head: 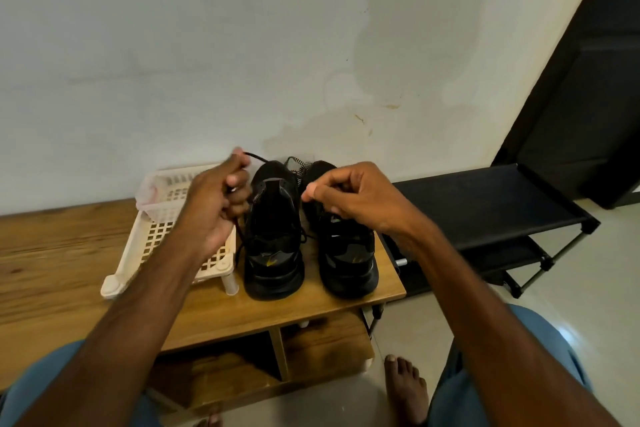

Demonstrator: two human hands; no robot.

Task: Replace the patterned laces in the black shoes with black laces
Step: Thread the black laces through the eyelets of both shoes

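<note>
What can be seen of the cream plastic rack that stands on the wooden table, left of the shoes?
The cream plastic rack stands on the wooden table, directly left of the left black shoe. Its floor is an open square grid with a raised rim, and short round legs show at the two near corners. A pale pink translucent thing lies at its far left corner; I cannot tell what it is. The left hand and forearm are in front, hiding its middle.

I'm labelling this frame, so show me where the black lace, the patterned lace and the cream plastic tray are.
black lace (258,158): head view, on its raised arching strand.
patterned lace (300,166): head view, on its striped loop.
cream plastic tray (131,246): head view, on its left rim.
</note>
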